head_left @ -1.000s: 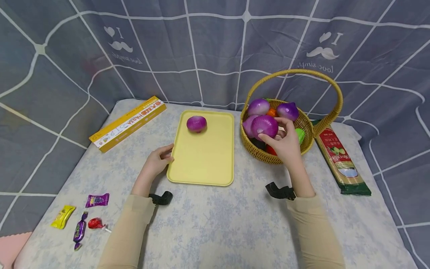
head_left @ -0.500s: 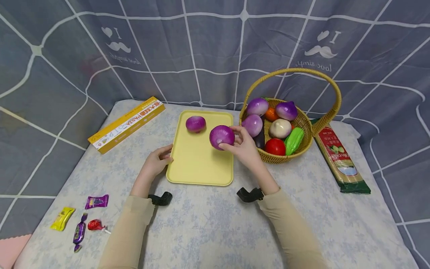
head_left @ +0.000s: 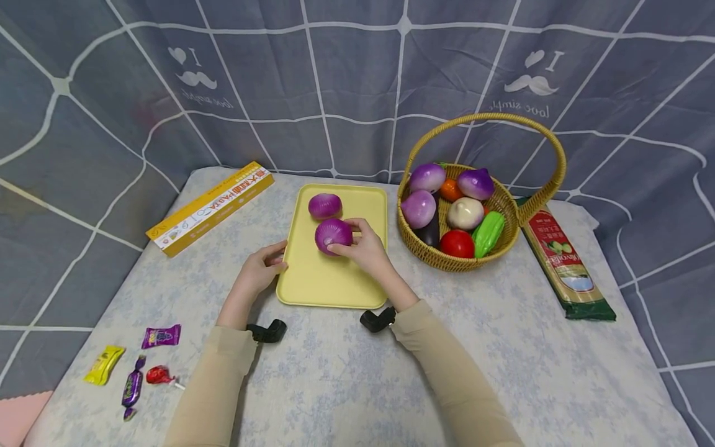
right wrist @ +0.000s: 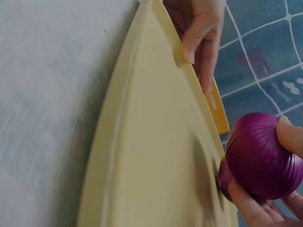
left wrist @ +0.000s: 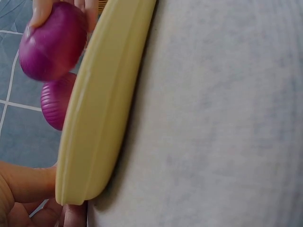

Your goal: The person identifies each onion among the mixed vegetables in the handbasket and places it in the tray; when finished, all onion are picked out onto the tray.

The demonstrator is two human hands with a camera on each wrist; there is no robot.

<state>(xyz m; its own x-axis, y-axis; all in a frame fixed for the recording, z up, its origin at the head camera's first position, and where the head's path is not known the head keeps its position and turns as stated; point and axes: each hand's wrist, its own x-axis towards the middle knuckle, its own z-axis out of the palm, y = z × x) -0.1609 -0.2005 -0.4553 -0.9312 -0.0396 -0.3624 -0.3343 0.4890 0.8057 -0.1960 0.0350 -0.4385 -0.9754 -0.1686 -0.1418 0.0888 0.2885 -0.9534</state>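
My right hand (head_left: 365, 249) holds a purple onion (head_left: 333, 236) between thumb and fingers, over the yellow tray (head_left: 318, 285). In the right wrist view a gap shows between this onion (right wrist: 260, 156) and the tray, with its shadow on the tray floor. A second purple onion (head_left: 325, 205) lies at the tray's far left, just behind the held one. My left hand (head_left: 261, 268) grips the tray's left edge; in the right wrist view its thumb (right wrist: 191, 45) lies over the rim. Part of the second onion (left wrist: 57, 100) shows past the tray wall in the left wrist view.
Right of the tray stands a tall-handled wicker basket (head_left: 466, 266) with several vegetables, including a tomato (head_left: 457, 244). A red and green packet (head_left: 570, 264) lies beyond it. A pasta box (head_left: 211, 208) is at back left, several sweets (head_left: 132, 386) at front left.
My right hand has lifted the onion out of the basket and carried it left over the tray. The left hand has stayed at the tray's left edge.
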